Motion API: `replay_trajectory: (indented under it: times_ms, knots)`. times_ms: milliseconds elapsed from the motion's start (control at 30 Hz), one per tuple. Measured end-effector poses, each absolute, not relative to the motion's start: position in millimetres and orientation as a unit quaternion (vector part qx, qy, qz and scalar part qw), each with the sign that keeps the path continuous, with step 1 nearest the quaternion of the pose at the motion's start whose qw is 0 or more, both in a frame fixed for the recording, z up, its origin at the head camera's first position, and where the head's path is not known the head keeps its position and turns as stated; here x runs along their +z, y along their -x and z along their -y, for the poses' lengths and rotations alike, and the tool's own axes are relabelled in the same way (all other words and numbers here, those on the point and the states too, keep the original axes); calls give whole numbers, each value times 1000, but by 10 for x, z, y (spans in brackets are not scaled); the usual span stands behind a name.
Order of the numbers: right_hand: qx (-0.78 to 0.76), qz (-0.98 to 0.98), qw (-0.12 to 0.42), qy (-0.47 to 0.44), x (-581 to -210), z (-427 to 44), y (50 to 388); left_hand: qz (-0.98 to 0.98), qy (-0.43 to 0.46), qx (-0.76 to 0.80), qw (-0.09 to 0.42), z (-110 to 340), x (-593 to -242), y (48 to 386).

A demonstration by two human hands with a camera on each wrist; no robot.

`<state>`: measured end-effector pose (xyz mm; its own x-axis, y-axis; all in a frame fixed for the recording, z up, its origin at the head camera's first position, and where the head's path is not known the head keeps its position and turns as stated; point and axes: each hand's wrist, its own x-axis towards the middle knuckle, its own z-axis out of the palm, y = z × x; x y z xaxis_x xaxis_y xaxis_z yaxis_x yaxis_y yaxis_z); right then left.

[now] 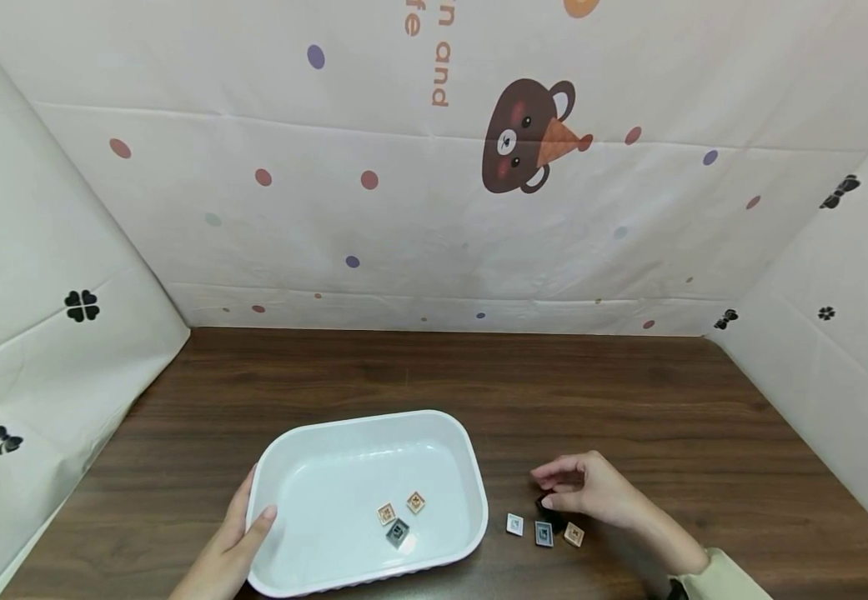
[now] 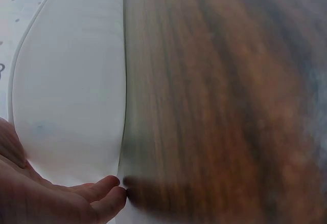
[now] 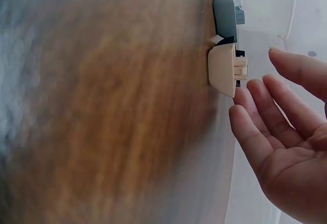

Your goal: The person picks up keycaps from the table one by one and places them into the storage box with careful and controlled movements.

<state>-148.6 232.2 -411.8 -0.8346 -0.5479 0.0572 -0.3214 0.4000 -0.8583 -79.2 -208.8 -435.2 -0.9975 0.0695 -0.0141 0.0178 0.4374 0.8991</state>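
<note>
Keycaps (image 1: 544, 534) lie at three o'clock of the white tray (image 1: 328, 483), with three more inside it; I judge them light, stiff and slightly slick, best pinched by opposite side walls. The right hand (image 1: 587, 489) has fingers parted beside them; whether they touch the black one (image 1: 555, 520), I can't tell. The left hand (image 1: 233, 542) grips the tray's nine o'clock rim. Counter (image 1: 614, 392) stretches toward twelve, up to the patterned sheet (image 1: 418, 217).

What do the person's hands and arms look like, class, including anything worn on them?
Both the left hand and the right hand are ungloved. On the right side, a pale cream sleeve shows, with something black beside its edge, too cut off to identify. No left sleeve is in view.
</note>
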Motion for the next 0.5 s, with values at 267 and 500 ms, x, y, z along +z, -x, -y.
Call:
replay_trajectory:
  times_ms: [267,500]
  knots:
    - [-497,-815,169,246,-4132,-2326,1502,-848,-27,528,27,2089,-4345,793]
    - [-478,-827,175,240,-4117,-2305,1509,-849,-20,527,39,2093,-4331,786]
